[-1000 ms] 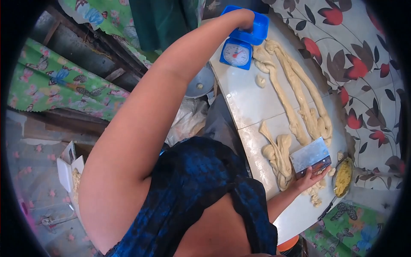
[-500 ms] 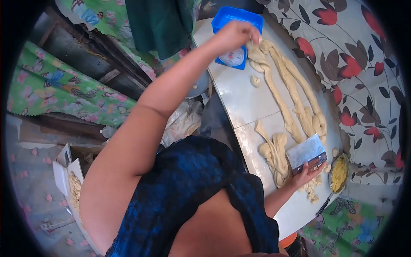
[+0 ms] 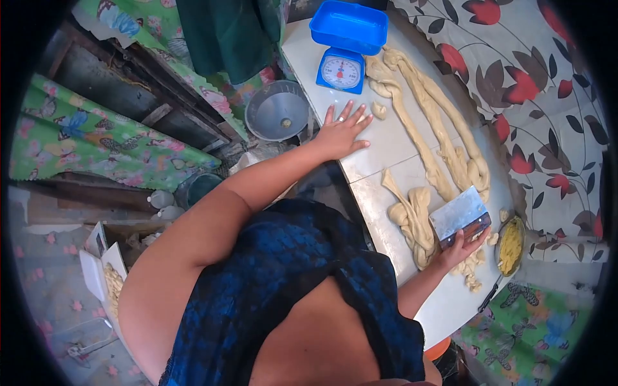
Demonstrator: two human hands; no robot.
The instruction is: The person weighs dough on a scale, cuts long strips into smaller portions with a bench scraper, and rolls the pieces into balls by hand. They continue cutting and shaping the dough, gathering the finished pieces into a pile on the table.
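My left hand [image 3: 347, 132] lies palm down with fingers spread at the left edge of the white table, just below the blue kitchen scale [image 3: 341, 69]. Beside its fingertips is a small piece of dough [image 3: 378, 112]. My right hand [image 3: 463, 248] grips a dough scraper [image 3: 460, 217] by its dark handle, its wide metal blade pointing up and away. Long ropes of dough [image 3: 421, 106] stretch from the scale to the scraper. Left of the blade sits a twisted heap of dough [image 3: 418, 225]. Several small dough pieces [image 3: 473, 281] lie partly behind my right hand.
The scale carries a blue tray [image 3: 349, 29]. At the table's right edge stands a pan [image 3: 510, 248] of yellow filling, its handle pointing toward me. A grey basin [image 3: 277, 112] sits left of the table. Floral curtain [image 3: 528, 116] hangs along the far right side.
My left hand has come down from beside the scale tray and the dough ends to the tabletop, and its fingers have spread. The right hand still holds the scraper in nearly the same place.
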